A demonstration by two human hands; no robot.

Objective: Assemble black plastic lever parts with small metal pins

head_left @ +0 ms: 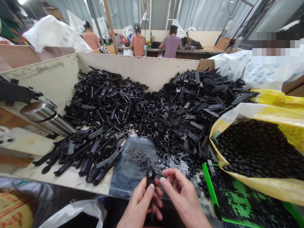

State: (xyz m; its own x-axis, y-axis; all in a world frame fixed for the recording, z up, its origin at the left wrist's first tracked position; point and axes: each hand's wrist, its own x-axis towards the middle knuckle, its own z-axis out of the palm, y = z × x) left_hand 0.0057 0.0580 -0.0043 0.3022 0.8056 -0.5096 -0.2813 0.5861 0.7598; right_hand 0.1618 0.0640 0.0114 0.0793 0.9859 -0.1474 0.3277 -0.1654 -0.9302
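Note:
My left hand [140, 198] is closed round a black plastic lever-shaped part [150, 178], its ring-shaped end pointing up and away from me. Just to the right, my right hand [181, 193] has thumb and forefinger drawn together beside that part. Whatever is between those fingertips is too small or hidden to tell. Beyond the hands, a dark mat [123, 177] bears a heap of small dark pins [137, 156]. Shiny metal pins [184, 166] lie in a pile behind my right hand. Left of the mat are stacked long black lever parts [95, 152] with round ends.
Heaps of black parts with loops [104, 98], black rings [163, 117] and flat black pieces [197, 85] fill the bench. At right are a yellow-white sack [216, 126] of black pieces and a green tray [209, 186]. A metal cylinder [57, 122] stands left. Several people sit beyond.

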